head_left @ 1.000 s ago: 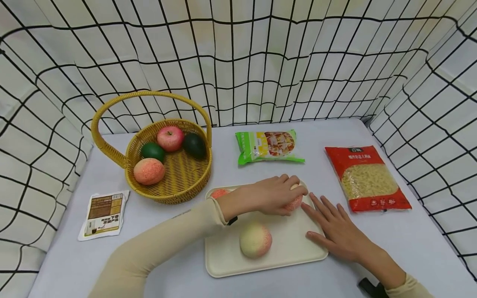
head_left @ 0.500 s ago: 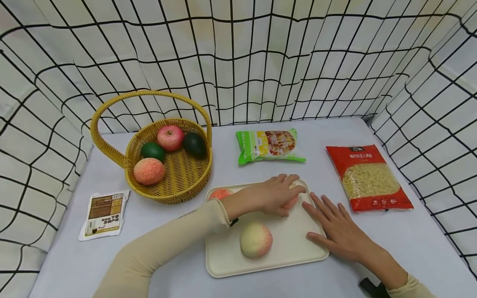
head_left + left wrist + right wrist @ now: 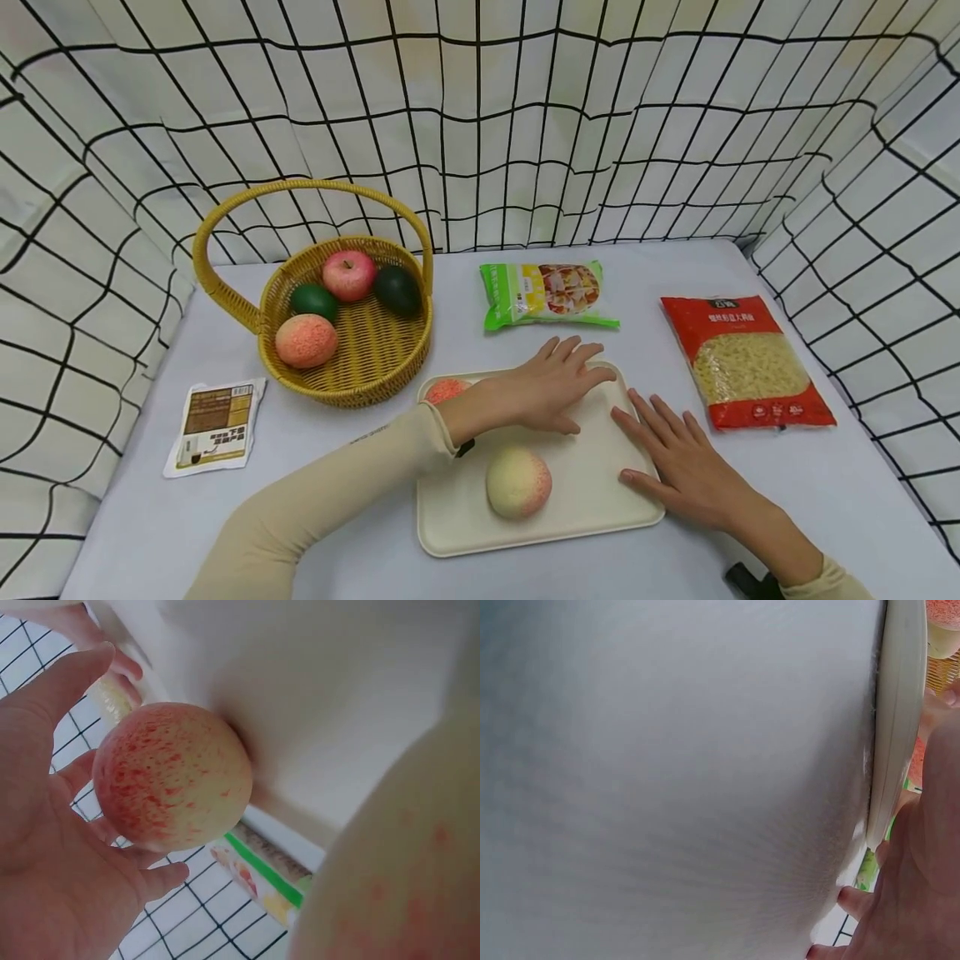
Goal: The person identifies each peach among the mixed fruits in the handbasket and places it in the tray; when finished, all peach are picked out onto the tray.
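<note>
My left hand point(image 3: 551, 387) reaches across a cream tray point(image 3: 600, 500) with its fingers spread. In the left wrist view a pink-and-yellow peach point(image 3: 176, 776) sits on the tray in front of the open palm; in the head view that hand hides it. Nearer me on the tray lies a second peach point(image 3: 519, 482), paler on one side. A third peach point(image 3: 445, 389) shows partly behind my left forearm at the far-left corner. My right hand point(image 3: 675, 471) rests at the tray's right edge, fingers extended, the fingertips at the rim.
A yellow wicker basket point(image 3: 378, 350) at the back left holds a red apple point(image 3: 348, 275), two dark green fruits and another peach point(image 3: 306, 341). A brown-and-white packet point(image 3: 216, 427) lies left, a green snack bag point(image 3: 551, 293) behind the tray, a red pasta bag point(image 3: 742, 362) right. Black netting point(image 3: 480, 117) encloses the table.
My left hand was curled round the peach and moved it slightly left; now its fingers have straightened and let go. The right hand has stayed at the tray's edge.
</note>
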Demonstrator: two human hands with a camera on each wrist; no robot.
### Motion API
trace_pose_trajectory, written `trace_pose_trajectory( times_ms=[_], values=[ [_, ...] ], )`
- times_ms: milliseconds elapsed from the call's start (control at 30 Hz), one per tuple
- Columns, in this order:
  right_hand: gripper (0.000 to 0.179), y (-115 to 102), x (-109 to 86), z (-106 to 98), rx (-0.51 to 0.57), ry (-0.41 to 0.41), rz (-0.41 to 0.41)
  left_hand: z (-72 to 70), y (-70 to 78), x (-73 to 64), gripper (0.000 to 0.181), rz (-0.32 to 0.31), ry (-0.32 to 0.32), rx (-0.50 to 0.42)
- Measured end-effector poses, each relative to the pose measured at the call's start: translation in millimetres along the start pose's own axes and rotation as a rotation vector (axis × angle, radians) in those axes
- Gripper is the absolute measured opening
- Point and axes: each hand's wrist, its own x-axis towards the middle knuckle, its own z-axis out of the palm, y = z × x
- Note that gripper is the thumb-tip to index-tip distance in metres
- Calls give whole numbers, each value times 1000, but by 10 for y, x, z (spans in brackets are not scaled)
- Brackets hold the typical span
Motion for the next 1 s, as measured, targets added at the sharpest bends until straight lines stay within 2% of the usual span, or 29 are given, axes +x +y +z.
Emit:
trace_pose_trajectory(
  times_ms=[67,133,300,467,567,667,767,867,1000],
  values=[
    [81,-2,1,17,12,-6,5,-18,-25,-48,83,-1,24,-21],
    [82,-9,0,27,25,-12,6,-56,-69,-155,81,-2,55,-68],
    [82,-25,-9,3,44,-17,7,-223,-298,-631,76,-38,165,-225],
    [82,-26,-17,-35,32,-14,7,-396,-634,-1187,72,-164,281,-281],
    [81,-31,-17,-41,24,-7,-9,-446,-855,-1527,69,-275,309,-270],
    [80,-35,-16,-46,23,-4,-16,-448,-1068,-1854,68,-379,315,-238],
    [81,-24,-17,-51,28,-10,-6,-423,-1257,-2117,65,-471,304,-203],
    [81,-12,-21,-54,36,-11,2,-394,-1413,-2294,67,-551,261,-183],
    [81,-13,-19,-44,43,-12,-6,-358,-1547,-2438,71,-622,197,-189]
  ],
)
